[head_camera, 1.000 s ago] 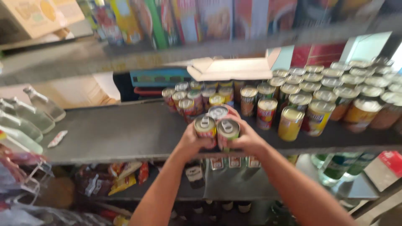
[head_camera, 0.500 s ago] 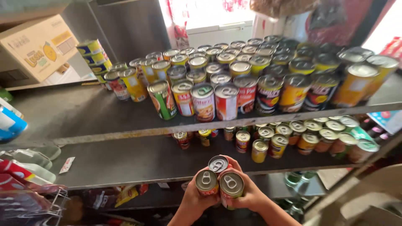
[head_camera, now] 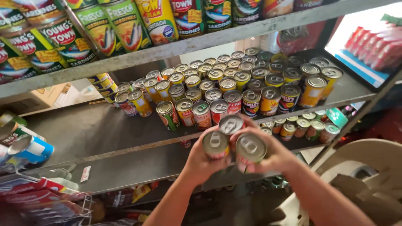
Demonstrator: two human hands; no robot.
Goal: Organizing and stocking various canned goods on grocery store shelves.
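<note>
- Three small tins (head_camera: 233,140) with pull-tab lids, bunched in a tight triangle, tops up, held in the air just in front of the middle shelf's (head_camera: 104,129) front edge.
- Left hand (head_camera: 200,161) cupped round the near left tin, fingers curled against its side.
- Right hand (head_camera: 274,154) wrapped round the near right tin, fingers reaching over toward the back tin; both hands pressed inward on the cluster, clamping all three together.
- Directly behind, on the grey metal middle shelf, a dense block of upright tins (head_camera: 234,86) in rows, labels red, yellow, green and dark, all with ring-pull tops.
- To the left of that block, a bare stretch of the same shelf.
- Below and to the right, a lower shelf with a short row of smaller tins (head_camera: 307,125).
- Above, a top shelf (head_camera: 176,48) lined with taller tins (head_camera: 125,25) showing fish pictures.
- At far left, a blue-and-white tin (head_camera: 31,150) lying on its side, with red packets (head_camera: 50,196) in a wire rack beneath.
- At lower right, a pale plastic chair (head_camera: 368,163).
</note>
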